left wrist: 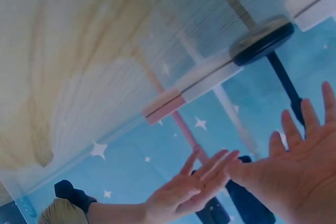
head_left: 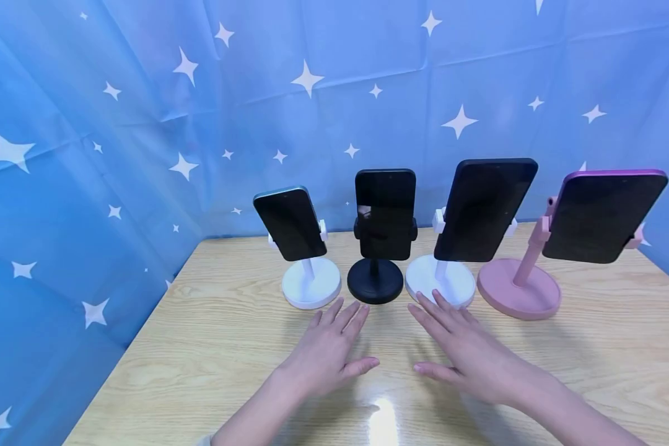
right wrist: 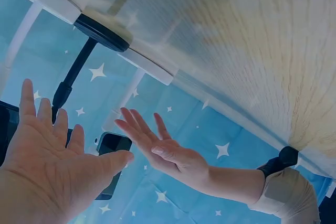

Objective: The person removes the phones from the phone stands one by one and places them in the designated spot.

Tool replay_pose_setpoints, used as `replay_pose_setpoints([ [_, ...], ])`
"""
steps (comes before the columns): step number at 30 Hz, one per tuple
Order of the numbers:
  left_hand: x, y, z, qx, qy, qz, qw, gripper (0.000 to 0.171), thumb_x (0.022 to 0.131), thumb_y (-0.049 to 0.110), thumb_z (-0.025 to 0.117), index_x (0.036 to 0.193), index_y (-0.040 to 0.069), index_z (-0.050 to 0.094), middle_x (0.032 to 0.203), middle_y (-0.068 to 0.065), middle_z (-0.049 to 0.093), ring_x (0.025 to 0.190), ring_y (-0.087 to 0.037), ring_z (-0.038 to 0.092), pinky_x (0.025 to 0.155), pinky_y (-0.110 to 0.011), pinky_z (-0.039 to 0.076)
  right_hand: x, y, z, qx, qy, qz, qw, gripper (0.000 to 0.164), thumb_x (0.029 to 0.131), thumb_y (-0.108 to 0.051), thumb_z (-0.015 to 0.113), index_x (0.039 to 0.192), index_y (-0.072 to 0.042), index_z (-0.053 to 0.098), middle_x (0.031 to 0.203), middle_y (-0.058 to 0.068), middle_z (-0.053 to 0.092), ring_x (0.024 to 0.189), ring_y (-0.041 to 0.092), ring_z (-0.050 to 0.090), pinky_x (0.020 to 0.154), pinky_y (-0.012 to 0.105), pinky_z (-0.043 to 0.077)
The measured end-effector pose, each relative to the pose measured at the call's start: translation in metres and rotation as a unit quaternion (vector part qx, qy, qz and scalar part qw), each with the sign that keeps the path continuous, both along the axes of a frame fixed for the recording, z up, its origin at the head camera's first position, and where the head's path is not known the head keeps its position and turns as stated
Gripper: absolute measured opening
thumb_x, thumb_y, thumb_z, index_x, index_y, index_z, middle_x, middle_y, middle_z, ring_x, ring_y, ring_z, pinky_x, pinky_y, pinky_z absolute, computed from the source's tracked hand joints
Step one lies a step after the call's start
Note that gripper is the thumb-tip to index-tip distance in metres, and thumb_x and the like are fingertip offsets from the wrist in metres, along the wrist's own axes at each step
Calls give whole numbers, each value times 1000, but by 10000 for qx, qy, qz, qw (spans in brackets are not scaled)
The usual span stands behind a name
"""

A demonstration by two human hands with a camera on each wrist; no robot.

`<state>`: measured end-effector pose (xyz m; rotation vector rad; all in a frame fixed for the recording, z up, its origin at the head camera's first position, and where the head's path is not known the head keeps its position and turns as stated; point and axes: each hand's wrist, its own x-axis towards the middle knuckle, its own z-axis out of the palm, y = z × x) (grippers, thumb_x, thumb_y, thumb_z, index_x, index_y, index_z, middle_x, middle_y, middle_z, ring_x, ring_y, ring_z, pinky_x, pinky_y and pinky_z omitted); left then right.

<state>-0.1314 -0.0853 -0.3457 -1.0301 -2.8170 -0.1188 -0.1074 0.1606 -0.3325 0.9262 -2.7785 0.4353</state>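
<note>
Both hands hover over the wooden table with fingers spread and nothing held. The left hand [head_left: 327, 350] is nearest the small white stand [head_left: 311, 284] and the black stand [head_left: 375, 282]. Fingertips of the right hand [head_left: 463, 350] overlap the front rim of the larger white stand [head_left: 440, 279] in the head view. Each stand carries a phone: a blue-edged phone [head_left: 291, 223], a black phone [head_left: 386, 214] and a larger dark phone [head_left: 486, 210]. At the right a purple-edged phone [head_left: 604, 217] leans in a pink stand [head_left: 520, 289]. Palms and spread fingers show in both wrist views.
A blue cloth [head_left: 145, 124] with white stars hangs behind and to the left of the wooden table [head_left: 201, 347]. The four stands form a row near the table's back edge. Light reflects off the tabletop between the forearms. Dark wrist straps [right wrist: 278, 162] show in the wrist views.
</note>
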Motion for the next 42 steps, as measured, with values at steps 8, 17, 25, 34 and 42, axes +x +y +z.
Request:
replay_pose_setpoints([
  [8, 1, -5, 2, 126, -2, 86, 9999, 66, 90, 49, 47, 139, 7, 37, 139, -11, 42, 128, -34, 37, 94, -51, 40, -3, -8, -2, -187, 0, 203, 9996, 68, 84, -42, 62, 134, -1, 42, 141, 19, 37, 125, 43, 37, 94, 54, 37],
  [17, 0, -13, 5, 386, -125, 201, 9990, 60, 91, 42, 49, 137, 4, 40, 135, -12, 47, 123, -28, 44, 97, -44, 40, -7, -25, 2, -489, -267, 325, 9979, 67, 85, -39, 62, 134, 2, 41, 139, 23, 38, 124, 40, 39, 94, 49, 40],
  [25, -1, -22, 13, 702, -233, 326, 9967, 58, 92, 39, 50, 136, 2, 41, 135, -13, 46, 123, -27, 45, 99, -40, 39, -12, -39, 5, -644, -518, 351, 9960, 68, 86, -37, 61, 137, 1, 37, 142, 21, 34, 126, 35, 39, 95, 47, 39],
  [34, -4, -36, 24, 964, -268, 734, 9923, 57, 91, 40, 51, 137, 6, 42, 134, -10, 48, 121, -24, 48, 96, -38, 42, -18, -50, 11, -980, -986, 390, 9895, 68, 88, -37, 58, 140, -1, 31, 144, 17, 32, 128, 33, 37, 97, 46, 38],
  [42, -4, -46, 26, 1167, -51, 842, 9896, 54, 90, 37, 55, 133, 4, 47, 129, -9, 53, 115, -23, 53, 92, -38, 44, -24, -62, 16, -1293, -997, 400, 9858, 67, 87, -33, 60, 139, -1, 33, 141, 16, 37, 126, 31, 40, 97, 45, 39],
])
